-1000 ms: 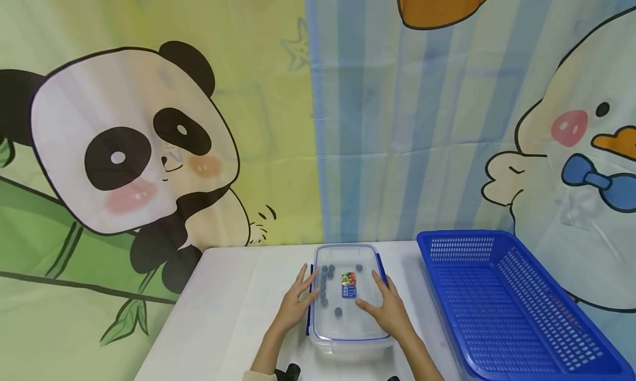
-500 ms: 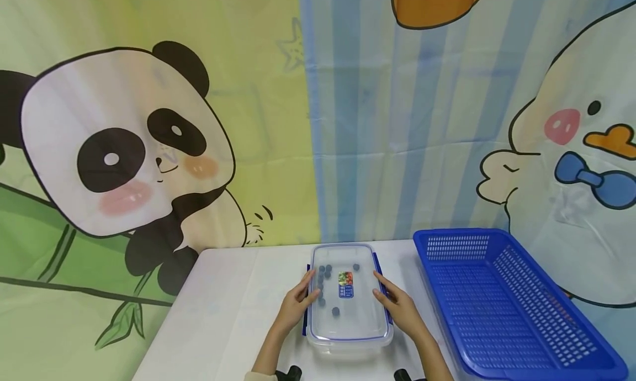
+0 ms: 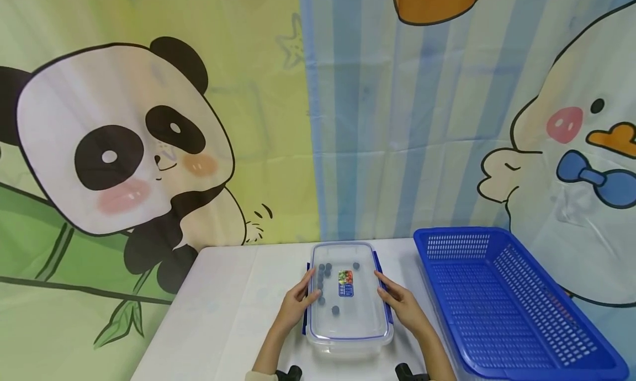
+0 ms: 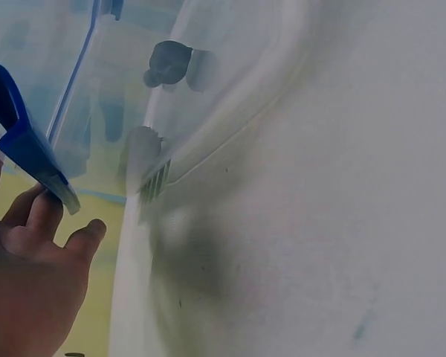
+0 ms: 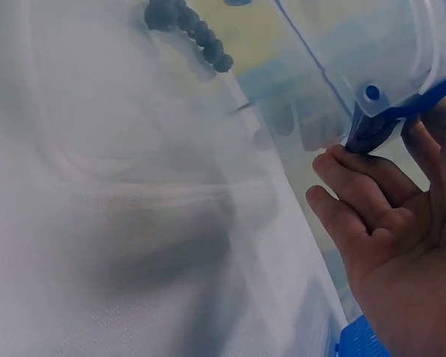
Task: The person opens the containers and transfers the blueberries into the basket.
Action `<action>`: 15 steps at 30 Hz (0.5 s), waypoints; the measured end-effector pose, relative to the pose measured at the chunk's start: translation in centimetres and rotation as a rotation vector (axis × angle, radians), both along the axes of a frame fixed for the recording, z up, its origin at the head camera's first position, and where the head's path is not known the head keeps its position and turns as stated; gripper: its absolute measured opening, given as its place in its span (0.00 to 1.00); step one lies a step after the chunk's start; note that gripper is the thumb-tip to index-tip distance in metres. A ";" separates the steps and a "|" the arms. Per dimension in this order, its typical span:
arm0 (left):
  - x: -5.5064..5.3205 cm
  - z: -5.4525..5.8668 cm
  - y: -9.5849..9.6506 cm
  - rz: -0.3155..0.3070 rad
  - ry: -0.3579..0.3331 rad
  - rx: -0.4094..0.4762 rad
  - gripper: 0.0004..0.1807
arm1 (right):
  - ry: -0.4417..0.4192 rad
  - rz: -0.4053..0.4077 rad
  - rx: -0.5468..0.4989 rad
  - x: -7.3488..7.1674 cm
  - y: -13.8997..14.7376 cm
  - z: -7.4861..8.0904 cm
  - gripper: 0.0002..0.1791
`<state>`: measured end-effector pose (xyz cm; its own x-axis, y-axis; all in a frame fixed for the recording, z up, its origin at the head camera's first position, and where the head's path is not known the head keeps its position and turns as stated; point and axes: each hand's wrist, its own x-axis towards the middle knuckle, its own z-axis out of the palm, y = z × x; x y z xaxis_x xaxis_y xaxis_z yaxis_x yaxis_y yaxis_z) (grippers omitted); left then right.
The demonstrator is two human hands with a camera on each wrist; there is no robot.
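A clear plastic food container with a blue-edged lid stands on the white table, long side pointing away from me. Through the lid show several small dark balls, blueberry-like, mostly along the left side. My left hand holds the container's left side, thumb over the lid edge. Its fingers reach under a blue latch, which sticks outward in the left wrist view. On the opposite side my right hand holds the edge, fingers curled at the right latch. Parts of both hands' grip are hidden behind the latches.
To the right stands a large blue plastic basket with perforated walls. The white table reaches a cloth backdrop printed with a panda and a duck. A coloured label sits on the lid.
My right hand has drawn back from over the lid to the container's right edge. The left hand stays at the left side, and the container holds its place.
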<state>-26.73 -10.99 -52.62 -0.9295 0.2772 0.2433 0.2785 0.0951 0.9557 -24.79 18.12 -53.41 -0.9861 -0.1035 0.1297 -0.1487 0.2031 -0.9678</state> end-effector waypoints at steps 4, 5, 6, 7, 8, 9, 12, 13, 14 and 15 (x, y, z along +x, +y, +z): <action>-0.1 0.1 0.0 -0.008 0.004 -0.014 0.34 | -0.008 0.012 -0.003 0.1 0.1 0.2 0.26; -0.1 0.1 0.0 -0.012 0.006 -0.015 0.34 | -0.005 0.017 0.000 0.1 0.1 0.2 0.26; -0.1 0.2 0.0 -0.014 0.005 -0.018 0.34 | -0.008 0.018 -0.003 0.1 0.1 0.2 0.26; -0.2 0.2 -0.1 -0.016 -0.002 -0.021 0.34 | -0.008 0.021 -0.006 0.1 0.2 0.2 0.26; -0.2 0.2 -0.1 -0.020 -0.003 -0.022 0.34 | -0.006 0.023 -0.009 0.2 0.2 0.2 0.26; -0.2 0.3 -0.1 -0.021 -0.006 -0.024 0.34 | -0.004 0.027 -0.012 0.2 0.2 0.2 0.26; -0.2 0.4 -0.1 -0.023 -0.006 -0.028 0.33 | 0.005 0.036 -0.003 0.2 0.1 0.1 0.27; -0.2 0.5 -0.1 -0.023 -0.002 -0.028 0.33 | 0.009 0.038 0.004 0.2 0.1 0.1 0.27; -0.2 0.5 -0.2 -0.024 -0.003 -0.030 0.33 | 0.013 0.038 0.008 0.2 0.1 0.1 0.27; -0.2 0.6 -0.2 -0.023 -0.007 -0.032 0.33 | 0.014 0.039 0.011 0.2 0.1 0.1 0.27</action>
